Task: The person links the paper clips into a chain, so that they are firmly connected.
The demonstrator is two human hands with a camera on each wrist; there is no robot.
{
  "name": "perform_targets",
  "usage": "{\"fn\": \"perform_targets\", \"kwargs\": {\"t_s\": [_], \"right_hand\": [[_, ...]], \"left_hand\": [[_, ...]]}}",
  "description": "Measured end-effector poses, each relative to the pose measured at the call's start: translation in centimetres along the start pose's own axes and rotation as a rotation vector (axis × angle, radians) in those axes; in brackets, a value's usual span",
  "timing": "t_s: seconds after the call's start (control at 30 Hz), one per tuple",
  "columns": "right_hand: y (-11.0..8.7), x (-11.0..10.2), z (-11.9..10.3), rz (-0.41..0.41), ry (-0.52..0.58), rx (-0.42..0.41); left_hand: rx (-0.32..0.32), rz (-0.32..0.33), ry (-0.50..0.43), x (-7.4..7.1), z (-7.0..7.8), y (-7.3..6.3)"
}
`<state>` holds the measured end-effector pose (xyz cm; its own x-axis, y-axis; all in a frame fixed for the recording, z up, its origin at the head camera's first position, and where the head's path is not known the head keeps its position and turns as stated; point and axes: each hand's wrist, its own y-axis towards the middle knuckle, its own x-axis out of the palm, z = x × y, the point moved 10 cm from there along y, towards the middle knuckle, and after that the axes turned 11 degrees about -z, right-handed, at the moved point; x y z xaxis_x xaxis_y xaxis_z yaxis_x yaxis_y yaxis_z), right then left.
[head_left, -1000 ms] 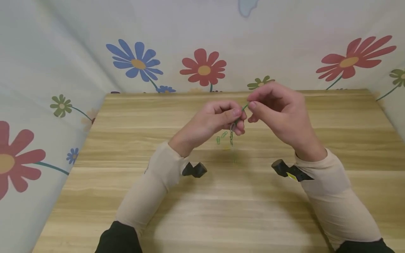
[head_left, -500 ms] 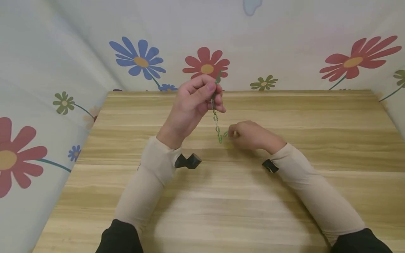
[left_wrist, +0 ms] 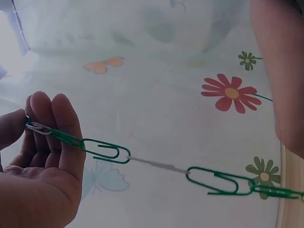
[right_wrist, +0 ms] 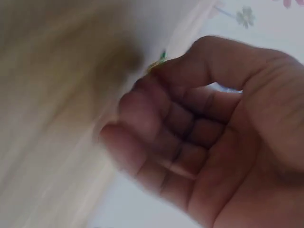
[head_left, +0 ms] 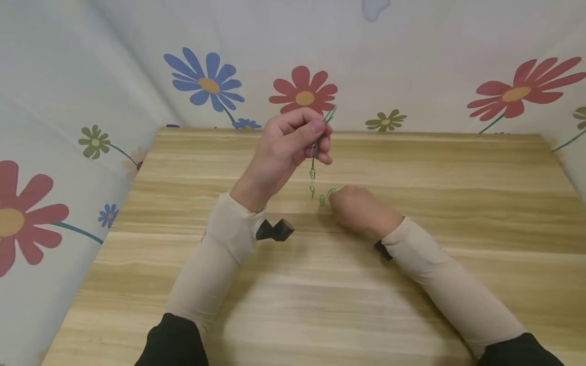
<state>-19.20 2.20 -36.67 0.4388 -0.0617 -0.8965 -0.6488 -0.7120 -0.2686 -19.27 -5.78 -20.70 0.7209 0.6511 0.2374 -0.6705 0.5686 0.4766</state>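
Observation:
My left hand is raised above the far part of the table, pinching a chain of linked paper clips between thumb and fingers. A green end sticks up past the fingertips while the rest dangles below. Mostly green, the chain includes a silvery clip at the fingers and a pale one farther along in the left wrist view. Low over the table, my right hand has thumb and index finger together at a small, blurred yellow paper clip. Two loose green paper clips lie beside its fingertips.
The wooden table ends at a flower-printed cloth wall behind and another at the left. A black wrist camera juts from the left sleeve; a second is partly hidden under the right.
My left hand has risen and shifted left, lifting the chain off the table. My right hand has let go near the chain's top and come down to the loose clips.

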Motion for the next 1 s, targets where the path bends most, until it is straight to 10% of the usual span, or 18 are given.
{"fn": "perform_targets", "kwargs": {"t_s": [0.23, 0.47, 0.63, 1.0], "right_hand": [[-3.4, -6.4, 2.0, 0.289, 0.429, -0.054], [-9.7, -13.5, -0.7, 0.785, 0.789, -0.503], [-12.1, -15.0, -2.8, 0.934, 0.72, -0.621], [-13.2, -14.9, -3.9, 0.993, 0.504, -0.555]], "left_hand": [[-0.084, 0.016, 0.057, -0.3, -1.8, -0.2], [-0.147, -0.039, 0.262, 0.6, -2.3, -0.3], [-0.156, -0.086, 0.338, 1.4, -2.2, -0.2], [-0.155, -0.113, 0.331, 1.9, -2.6, 0.0]]}}
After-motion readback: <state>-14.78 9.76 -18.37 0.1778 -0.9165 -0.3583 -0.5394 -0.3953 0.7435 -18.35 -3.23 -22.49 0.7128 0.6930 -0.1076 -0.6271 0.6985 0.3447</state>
